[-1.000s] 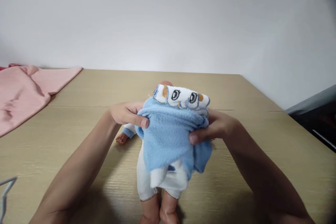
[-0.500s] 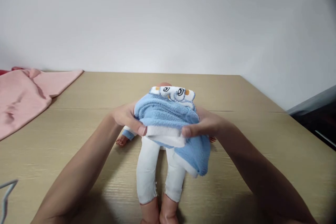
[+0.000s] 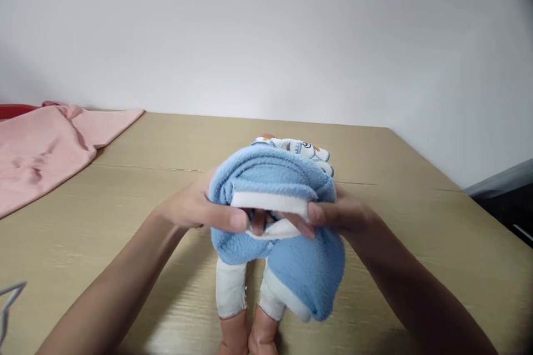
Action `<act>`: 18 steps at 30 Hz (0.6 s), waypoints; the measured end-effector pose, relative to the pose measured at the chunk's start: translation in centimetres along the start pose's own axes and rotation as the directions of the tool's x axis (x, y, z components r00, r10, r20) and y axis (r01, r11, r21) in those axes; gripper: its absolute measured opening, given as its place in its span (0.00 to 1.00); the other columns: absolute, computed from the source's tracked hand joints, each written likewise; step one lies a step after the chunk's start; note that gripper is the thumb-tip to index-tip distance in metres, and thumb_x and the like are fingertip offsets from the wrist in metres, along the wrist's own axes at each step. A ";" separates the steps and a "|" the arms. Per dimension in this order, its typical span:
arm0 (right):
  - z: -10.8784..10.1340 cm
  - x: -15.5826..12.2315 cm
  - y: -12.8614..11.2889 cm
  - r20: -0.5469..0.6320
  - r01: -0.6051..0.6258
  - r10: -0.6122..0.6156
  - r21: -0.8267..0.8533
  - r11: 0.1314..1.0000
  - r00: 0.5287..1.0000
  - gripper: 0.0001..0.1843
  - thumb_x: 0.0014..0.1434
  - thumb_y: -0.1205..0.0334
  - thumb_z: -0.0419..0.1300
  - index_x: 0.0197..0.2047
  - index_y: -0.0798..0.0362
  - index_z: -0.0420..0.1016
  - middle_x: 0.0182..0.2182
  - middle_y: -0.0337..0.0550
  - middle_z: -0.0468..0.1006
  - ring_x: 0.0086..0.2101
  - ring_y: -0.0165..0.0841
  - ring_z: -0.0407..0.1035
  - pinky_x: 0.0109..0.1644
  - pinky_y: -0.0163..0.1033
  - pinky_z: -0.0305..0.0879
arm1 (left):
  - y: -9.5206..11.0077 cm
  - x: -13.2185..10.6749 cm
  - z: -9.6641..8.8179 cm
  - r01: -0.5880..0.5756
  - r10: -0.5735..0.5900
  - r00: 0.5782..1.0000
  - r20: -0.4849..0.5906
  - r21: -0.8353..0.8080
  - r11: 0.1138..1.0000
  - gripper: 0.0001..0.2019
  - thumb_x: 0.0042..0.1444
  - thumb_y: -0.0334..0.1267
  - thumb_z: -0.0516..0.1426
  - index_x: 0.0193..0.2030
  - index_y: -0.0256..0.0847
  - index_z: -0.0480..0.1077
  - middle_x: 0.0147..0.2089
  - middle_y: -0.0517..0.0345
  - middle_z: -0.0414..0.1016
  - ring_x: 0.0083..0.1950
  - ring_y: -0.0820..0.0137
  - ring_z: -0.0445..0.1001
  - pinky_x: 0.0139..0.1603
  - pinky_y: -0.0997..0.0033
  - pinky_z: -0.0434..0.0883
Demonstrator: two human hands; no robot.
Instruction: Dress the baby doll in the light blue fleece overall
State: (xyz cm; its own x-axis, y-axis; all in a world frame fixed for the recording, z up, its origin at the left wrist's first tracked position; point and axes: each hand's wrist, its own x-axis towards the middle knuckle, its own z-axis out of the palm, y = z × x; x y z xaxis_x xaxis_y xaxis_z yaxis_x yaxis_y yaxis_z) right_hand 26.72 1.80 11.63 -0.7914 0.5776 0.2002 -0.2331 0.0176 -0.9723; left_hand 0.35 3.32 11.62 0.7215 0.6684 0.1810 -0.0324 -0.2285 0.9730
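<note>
At frame centre, the left hand [image 3: 187, 208] and right hand [image 3: 347, 212] gripped a blue garment [image 3: 270, 169], fingers closed at its white band [image 3: 270, 201], apparently to spread it open; doll's legs [image 3: 234, 330] lay below.

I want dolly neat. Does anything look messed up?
Maybe: on the doll, the white pants look frayed along the picture-left leg's inner edge, with tiny tufts poking out. The blue fleece garment is bunched, but nothing looks spilled.

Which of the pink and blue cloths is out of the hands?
The pink cloth, lying on the left of the table; the blue cloth is gripped by both the left hand and right hand.
</note>
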 end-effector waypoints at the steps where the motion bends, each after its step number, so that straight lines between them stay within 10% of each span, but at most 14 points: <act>1: 0.4 0.1 -0.1 0.015 0.018 -0.018 -0.020 1.000 1.000 0.20 0.60 0.44 0.78 0.38 0.50 0.81 0.36 0.43 0.82 0.47 0.44 0.79 0.58 0.46 0.77 | 0.4 -0.3 0.6 0.006 -0.007 0.999 -0.033 -0.007 1.000 0.22 0.52 0.59 0.77 0.39 0.41 0.85 0.36 0.51 0.85 0.41 0.56 0.85 0.46 0.57 0.84; 4: 1.6 0.3 -0.3 0.006 0.064 -0.064 -0.176 0.982 0.998 0.20 0.53 0.56 0.84 0.45 0.50 0.83 0.40 0.39 0.82 0.47 0.40 0.77 0.61 0.44 0.74 | 0.8 -1.7 2.2 0.039 -0.055 0.965 -0.256 -0.068 0.997 0.07 0.57 0.37 0.73 0.32 0.40 0.82 0.33 0.58 0.84 0.38 0.66 0.81 0.43 0.70 0.79; 10: 5.5 0.0 0.6 -0.236 -0.066 -0.004 -0.289 0.955 0.972 0.12 0.66 0.55 0.75 0.50 0.50 0.88 0.48 0.43 0.88 0.51 0.41 0.79 0.72 0.49 0.71 | 0.7 -6.1 5.2 0.053 -0.068 0.868 -0.493 -0.043 0.998 0.09 0.65 0.42 0.71 0.40 0.42 0.78 0.28 0.63 0.82 0.30 0.69 0.79 0.36 0.73 0.77; 15: 8.6 -0.8 1.3 -0.337 -0.235 0.112 -0.351 0.907 0.935 0.15 0.71 0.58 0.67 0.31 0.50 0.78 0.31 0.39 0.83 0.35 0.36 0.78 0.52 0.43 0.79 | 0.0 -9.8 8.3 0.158 -0.090 0.807 -0.584 0.066 0.985 0.19 0.70 0.54 0.67 0.58 0.44 0.79 0.54 0.51 0.87 0.55 0.54 0.85 0.49 0.64 0.82; 18: 9.4 -0.9 1.9 -0.254 -0.315 0.223 -0.417 0.852 0.941 0.10 0.72 0.55 0.65 0.40 0.50 0.82 0.37 0.40 0.86 0.43 0.40 0.80 0.60 0.47 0.78 | -0.6 -11.8 9.5 0.310 -0.230 0.806 -0.545 0.058 0.949 0.24 0.73 0.61 0.62 0.65 0.47 0.77 0.62 0.49 0.85 0.67 0.48 0.80 0.61 0.58 0.80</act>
State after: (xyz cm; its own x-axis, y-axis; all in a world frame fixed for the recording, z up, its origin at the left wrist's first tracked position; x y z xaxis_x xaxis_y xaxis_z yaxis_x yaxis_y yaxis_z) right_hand 21.67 -6.39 10.78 -0.6534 0.7546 -0.0595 0.2865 0.1737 -0.9422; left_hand -1.54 -11.13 7.54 0.2120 0.9773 0.0005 0.2331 -0.0511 0.9711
